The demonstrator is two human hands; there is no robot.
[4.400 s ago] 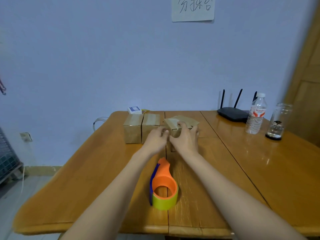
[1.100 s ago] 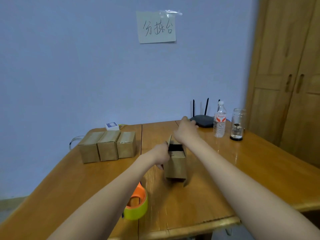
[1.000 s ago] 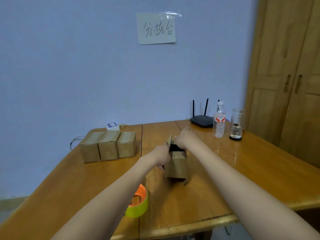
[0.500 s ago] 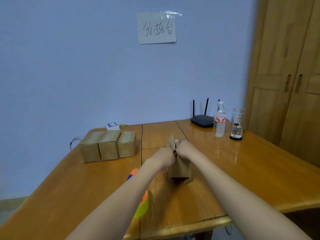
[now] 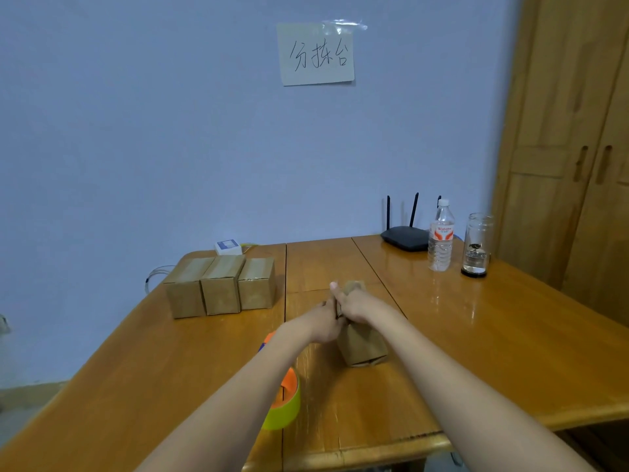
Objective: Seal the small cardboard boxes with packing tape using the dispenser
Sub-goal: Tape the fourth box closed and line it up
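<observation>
Both hands meet on top of the small box [image 5: 362, 342], which stands upright near the middle of the table [image 5: 476, 335], its long axis vertical. The left hand [image 5: 325, 323] curls against the box's upper left edge and the right hand [image 5: 354, 303] closes over the top flaps, thumb raised; whether the flaps lie fully flat under them is hidden. The tape dispenser [image 5: 284, 400] lies just near and left of the box, partly under the left forearm, so the left hand looks closer to it. Three more boxes [image 5: 221, 284] sit in a row at the far left.
</observation>
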